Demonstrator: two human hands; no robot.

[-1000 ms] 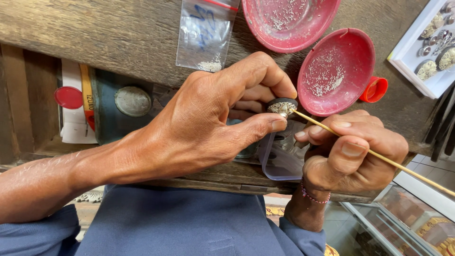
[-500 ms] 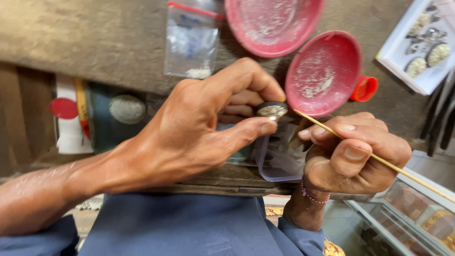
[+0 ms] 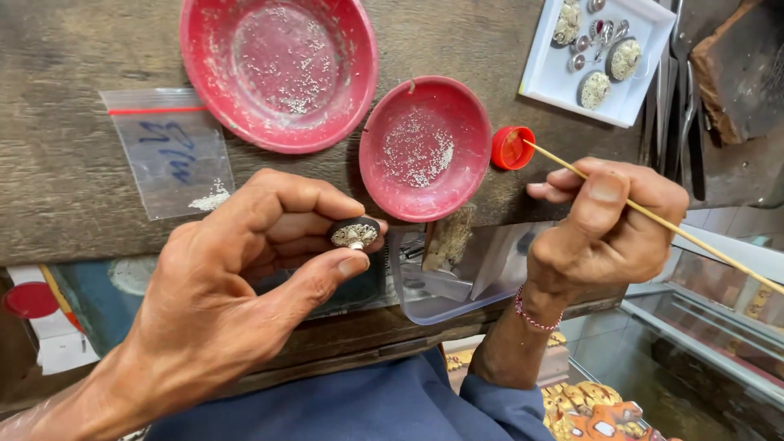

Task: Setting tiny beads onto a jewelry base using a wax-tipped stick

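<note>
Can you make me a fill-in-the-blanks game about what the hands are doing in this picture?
1. The right hand holds a thin ____ stick.
2. The stick's tip pokes into a small ____ cap.
3. The left hand pinches a small ornament between thumb and ____ finger.

Missing words: wooden; red; index

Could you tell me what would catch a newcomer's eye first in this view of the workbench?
Probably the left hand in the foreground, pinching a small dark ornament set with tiny pale stones between thumb and forefinger. Next, the right hand holds a thin wooden stick whose tip reaches into a little red cap. Behind them on the worn wooden bench sit two red bowls, a large one and a smaller one, both sprinkled with tiny beads.
</note>
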